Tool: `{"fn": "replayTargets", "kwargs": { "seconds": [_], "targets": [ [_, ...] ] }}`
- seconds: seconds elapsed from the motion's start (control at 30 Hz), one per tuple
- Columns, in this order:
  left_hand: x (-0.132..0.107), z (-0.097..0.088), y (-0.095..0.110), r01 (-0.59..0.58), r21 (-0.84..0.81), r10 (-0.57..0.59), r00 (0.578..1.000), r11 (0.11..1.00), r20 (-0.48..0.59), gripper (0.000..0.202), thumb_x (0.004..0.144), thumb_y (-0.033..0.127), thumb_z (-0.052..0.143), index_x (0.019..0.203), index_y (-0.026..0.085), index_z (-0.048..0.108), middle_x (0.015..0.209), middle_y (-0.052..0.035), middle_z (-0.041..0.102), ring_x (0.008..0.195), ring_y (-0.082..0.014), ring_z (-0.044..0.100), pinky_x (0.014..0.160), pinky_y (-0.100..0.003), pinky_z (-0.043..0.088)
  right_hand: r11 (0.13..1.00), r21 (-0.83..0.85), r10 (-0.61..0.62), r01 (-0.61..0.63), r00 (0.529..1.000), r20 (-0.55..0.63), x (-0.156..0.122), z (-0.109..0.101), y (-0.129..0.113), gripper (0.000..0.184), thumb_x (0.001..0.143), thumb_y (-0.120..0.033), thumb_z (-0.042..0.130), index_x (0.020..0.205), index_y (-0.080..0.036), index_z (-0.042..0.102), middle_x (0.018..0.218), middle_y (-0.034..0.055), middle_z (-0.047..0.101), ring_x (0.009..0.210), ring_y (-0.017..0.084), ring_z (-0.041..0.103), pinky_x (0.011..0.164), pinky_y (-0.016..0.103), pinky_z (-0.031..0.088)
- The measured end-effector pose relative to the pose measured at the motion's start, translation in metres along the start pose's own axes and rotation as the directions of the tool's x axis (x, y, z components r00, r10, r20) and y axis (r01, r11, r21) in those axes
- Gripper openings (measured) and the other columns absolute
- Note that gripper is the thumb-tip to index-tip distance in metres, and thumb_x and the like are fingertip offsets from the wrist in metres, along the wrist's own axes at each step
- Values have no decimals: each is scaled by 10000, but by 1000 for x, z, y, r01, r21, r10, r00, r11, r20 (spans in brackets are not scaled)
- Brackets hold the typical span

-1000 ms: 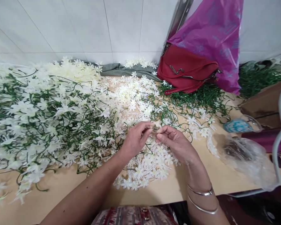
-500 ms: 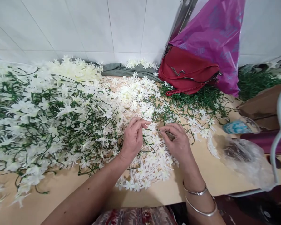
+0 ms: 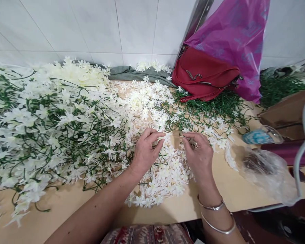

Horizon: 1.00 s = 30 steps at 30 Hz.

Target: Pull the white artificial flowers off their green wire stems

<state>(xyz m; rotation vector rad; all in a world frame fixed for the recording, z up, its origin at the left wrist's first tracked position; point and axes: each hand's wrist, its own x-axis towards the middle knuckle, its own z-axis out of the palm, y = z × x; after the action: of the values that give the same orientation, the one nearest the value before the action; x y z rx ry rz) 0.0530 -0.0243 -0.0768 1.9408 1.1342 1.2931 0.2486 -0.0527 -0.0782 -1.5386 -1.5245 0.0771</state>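
Observation:
Above a heap of loose white artificial flower heads (image 3: 165, 173), my left hand (image 3: 147, 149) has its thumb and forefinger drawn together in a pinch. A white artificial flower (image 3: 168, 136) shows at those fingertips. A short gap to the right, my right hand (image 3: 199, 150) also has its thumb and forefinger bent towards each other. Something thin and dark shows at its fingertips, too small to name. Two silver bangles (image 3: 216, 222) circle the right forearm.
Finished-looking white flowers on green stems (image 3: 66, 125) form a big pile at left. Green stems (image 3: 218, 108) lie under a red handbag (image 3: 205, 76) beside a purple plastic bag (image 3: 234, 37). A clear bag (image 3: 266, 169), a plastic cup (image 3: 261, 136) and a white curved tube (image 3: 298, 159) stand at right.
My right hand has moved slightly right, widening the gap between the hands. The left thumb now shows below the forefinger, and a white flower shows at its tips.

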Motion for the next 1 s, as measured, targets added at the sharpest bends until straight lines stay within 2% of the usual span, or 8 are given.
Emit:
{"fn": "replayTargets", "kwargs": {
  "seconds": [0.17,0.3,0.4,0.47,0.57,0.67,0.77,1.0],
  "targets": [
    [-1,1,-3,-111,76,105,992,991,69,129,943,226,714,1064,209,754,945,-48,634,911,-199,631,825,-335,508,997,79,22,-20,999,-24,-2,0,-7,89,963,-263,649,1008,-260,726,989,63,752,968,261,679,907,433,527],
    [-2,2,-4,-186,158,158,973,970,170,165,901,324,779,1043,239,776,972,-48,660,949,-221,633,906,-389,466,995,101,25,-21,999,-42,-1,1,-11,63,948,-264,656,938,-254,717,1021,82,718,1024,263,677,906,429,543],
    [-3,3,-4,-232,246,157,944,941,289,132,893,319,789,1016,268,792,1019,-40,680,994,-234,626,967,-431,408,991,127,48,-42,998,-40,0,0,-14,48,936,-268,662,934,-249,706,1034,90,712,1049,265,668,909,432,542],
    [-4,4,-3,-228,263,137,936,937,323,85,911,278,768,991,269,797,1003,-33,686,998,-238,623,956,-432,393,983,168,79,-72,996,-30,0,0,-16,47,932,-269,660,940,-247,701,1014,84,716,1033,261,665,920,429,533],
    [-3,3,-1,-164,183,114,960,969,257,73,932,264,741,976,248,798,953,-33,679,961,-225,629,924,-411,421,952,269,151,-146,989,2,-2,-1,-19,62,922,-272,677,962,-240,711,988,68,726,980,248,666,904,405,524],
    [0,-1,2,-74,-2,74,993,997,95,115,958,267,709,1020,226,797,953,-49,661,942,-200,642,865,-352,491,875,413,241,-253,967,81,-4,0,-21,85,904,-278,722,980,-241,729,967,56,745,926,232,674,883,391,528],
    [3,-4,5,-29,-136,24,999,990,-34,119,969,261,693,1018,219,794,997,-63,683,978,-192,663,859,-317,532,804,503,277,-318,948,156,-7,2,-23,99,902,-287,741,994,-252,745,979,55,760,927,232,690,882,399,538],
    [4,-6,9,-23,-235,5,997,972,-80,111,968,210,692,1019,207,790,982,-55,749,946,-169,692,876,-304,551,871,458,144,-177,984,107,-10,7,-30,82,894,-225,746,963,-269,753,954,39,731,933,224,671,878,387,529]
  ]
}}
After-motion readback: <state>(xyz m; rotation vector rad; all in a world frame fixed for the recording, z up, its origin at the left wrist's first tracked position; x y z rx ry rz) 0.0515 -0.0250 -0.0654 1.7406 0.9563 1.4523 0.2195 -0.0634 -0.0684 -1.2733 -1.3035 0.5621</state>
